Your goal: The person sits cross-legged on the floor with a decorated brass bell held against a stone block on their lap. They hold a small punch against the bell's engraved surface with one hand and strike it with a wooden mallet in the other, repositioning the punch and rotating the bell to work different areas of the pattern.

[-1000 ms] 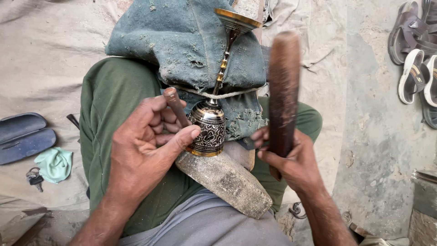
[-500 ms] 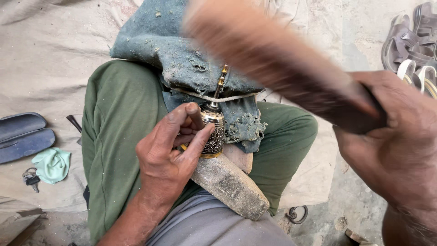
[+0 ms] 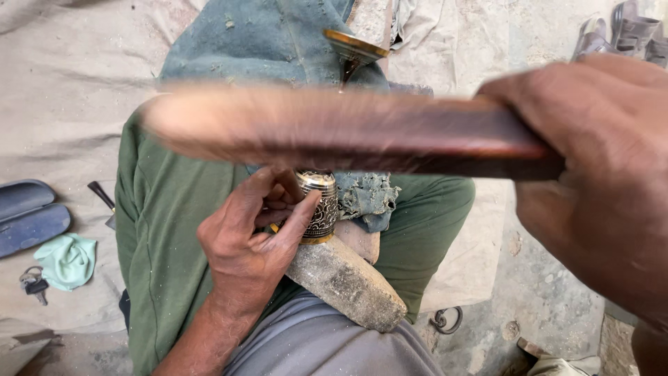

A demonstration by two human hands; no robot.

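Note:
My left hand (image 3: 254, 240) grips a small engraved brass vessel (image 3: 319, 207) with dark patterning and holds a short tool against it. The vessel rests on a worn stone block (image 3: 348, 282) laid across my lap. Its long brass stem rises to a flared brass top (image 3: 353, 46) near the upper edge. My right hand (image 3: 595, 174) is raised close to the camera, closed around a long brown wooden stick (image 3: 334, 129) that lies blurred across the view above the vessel. I sit cross-legged in green trousers (image 3: 163, 209) with a blue-grey cloth (image 3: 264, 42) over one knee.
A dark blue open case (image 3: 28, 219), a pale green cloth (image 3: 67, 260) and keys (image 3: 31, 284) lie on the sheet at the left. Sandals (image 3: 619, 31) sit at the top right. A small metal hook (image 3: 445, 320) lies on the ground beside my leg.
My right hand has swung the wooden stick from upright beside the vessel up and across, close to the camera. The left hand stays on the vessel.

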